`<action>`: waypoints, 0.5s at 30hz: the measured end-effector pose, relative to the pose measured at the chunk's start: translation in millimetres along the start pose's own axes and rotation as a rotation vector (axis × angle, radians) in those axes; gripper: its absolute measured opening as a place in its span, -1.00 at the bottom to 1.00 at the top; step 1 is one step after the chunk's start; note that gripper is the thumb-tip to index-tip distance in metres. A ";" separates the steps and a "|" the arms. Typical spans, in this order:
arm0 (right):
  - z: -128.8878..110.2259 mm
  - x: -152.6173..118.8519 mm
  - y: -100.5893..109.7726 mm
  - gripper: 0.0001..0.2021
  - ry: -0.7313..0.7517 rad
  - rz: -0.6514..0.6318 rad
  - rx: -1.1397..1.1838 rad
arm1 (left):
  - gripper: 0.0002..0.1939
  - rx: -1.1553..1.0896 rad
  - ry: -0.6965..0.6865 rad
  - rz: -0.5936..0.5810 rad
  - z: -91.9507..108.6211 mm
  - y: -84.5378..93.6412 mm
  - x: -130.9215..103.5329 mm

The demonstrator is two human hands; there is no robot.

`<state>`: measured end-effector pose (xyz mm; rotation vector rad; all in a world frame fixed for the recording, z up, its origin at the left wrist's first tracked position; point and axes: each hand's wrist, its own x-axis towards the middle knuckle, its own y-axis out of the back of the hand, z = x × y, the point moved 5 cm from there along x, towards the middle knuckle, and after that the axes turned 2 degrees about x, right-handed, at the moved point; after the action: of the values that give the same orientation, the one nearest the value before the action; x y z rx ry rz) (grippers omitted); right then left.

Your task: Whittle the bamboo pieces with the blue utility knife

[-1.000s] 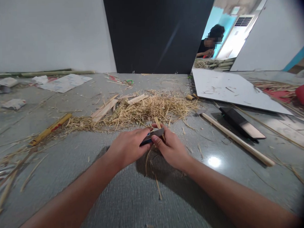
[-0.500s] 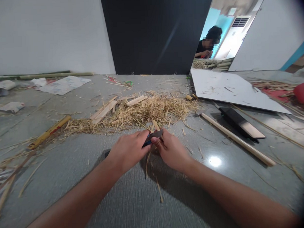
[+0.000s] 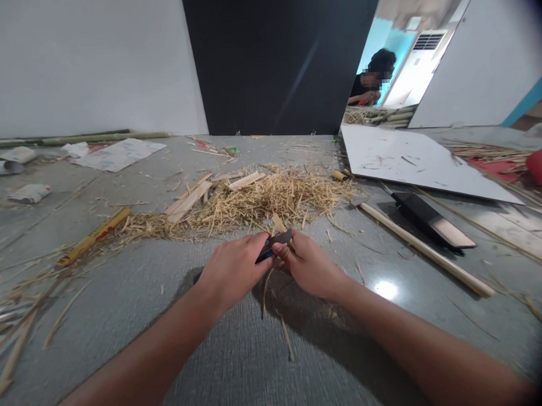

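Note:
My left hand (image 3: 235,266) is closed around the dark handle of a knife (image 3: 280,239), whose grey blade points up and right. Close against it, my right hand (image 3: 311,264) is closed, with its thumb pressed on the blade and a pale wood strip (image 3: 278,221) rising between the hands. Whether the right fingers grip the strip too is partly hidden. Thin curled shavings hang below the hands. Just beyond them lies a pile of straw-coloured shavings (image 3: 279,194) with flat pale wood pieces (image 3: 190,201) on its left part.
A yellow tube (image 3: 94,237) lies at left, near crumpled papers (image 3: 120,154). On the right are a wooden-handled tool (image 3: 426,249), a black flat case (image 3: 431,221) and a white board (image 3: 411,156). A dark panel (image 3: 279,60) stands behind; a person (image 3: 373,78) shows at back right.
The view has shifted slightly, so everything sits a little further right and lower. Both hands keep hold at the knife, with hardly any movement between them.

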<state>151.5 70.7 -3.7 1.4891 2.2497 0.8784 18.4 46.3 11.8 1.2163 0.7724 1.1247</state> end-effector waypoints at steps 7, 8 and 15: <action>-4.2 2.0 5.0 -0.83 0.061 -0.016 0.111 | -0.60 0.123 -0.029 0.099 0.7 5.1 -4.6; -4.5 2.1 5.6 -0.82 0.062 -0.017 0.119 | -0.60 0.144 -0.033 0.107 1.1 6.0 -5.1; -12.8 -1.1 9.1 -0.75 0.068 -0.078 0.210 | -0.63 0.209 -0.109 0.202 3.6 10.8 -6.2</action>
<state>151.4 68.1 11.8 1.4647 2.4976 0.6978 17.2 39.0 22.4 1.5462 0.7081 1.1502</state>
